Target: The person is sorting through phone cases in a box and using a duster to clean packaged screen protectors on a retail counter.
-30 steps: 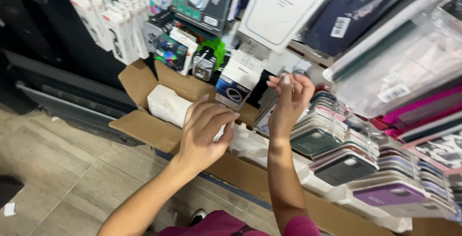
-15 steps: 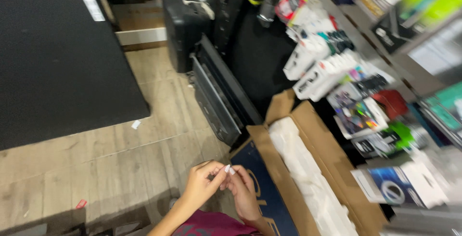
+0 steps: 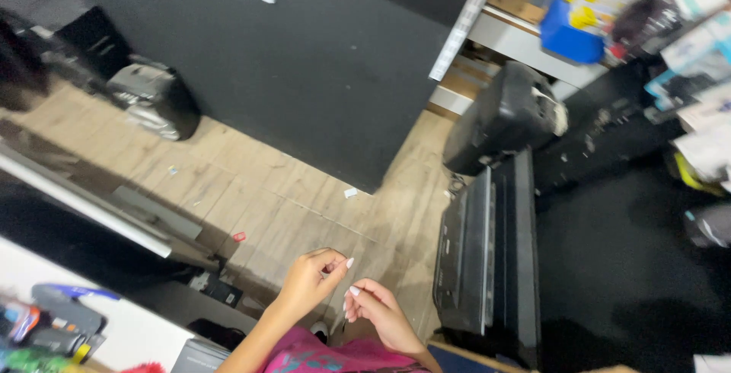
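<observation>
Pale wood-plank floor (image 3: 259, 205), matte, worn, dotted with small scraps: a white paper bit (image 3: 350, 192) and a red bit (image 3: 239, 237), both well above the hands in frame. Left hand (image 3: 308, 278) is curled, thumb and forefinger pressed together as if pinching; anything between them is too small to tell. Long pale glossy nails show on the fingertips (image 3: 349, 263). Right hand (image 3: 377, 314) sits just beside the left, fingers loosely bent inward, fingertips close to the left hand's but whether touching cannot be told; it holds nothing that can be made out. Both hands hover over the floor, near a pink printed fabric garment (image 3: 335, 358) at the bottom edge below them. Right of the right hand: a flat black rectangular machine with ridged hard plastic top (image 3: 487, 251), lying on the floor, and beyond it a bulky rounded black plastic case (image 3: 506, 118), scuffed with a whitish end. Above the hands: a big dark matte panel wall (image 3: 304, 61) with a white strip (image 3: 457, 30) along its edge. Far left above: a grey-black shiny rounded device (image 3: 152, 99) on the floor. Left of the left hand: a long dark shelf edge with a silver metal rail (image 3: 84, 202). Upper right corner: blurred blue plastic bin (image 3: 571, 34) and cluttered packages.
</observation>
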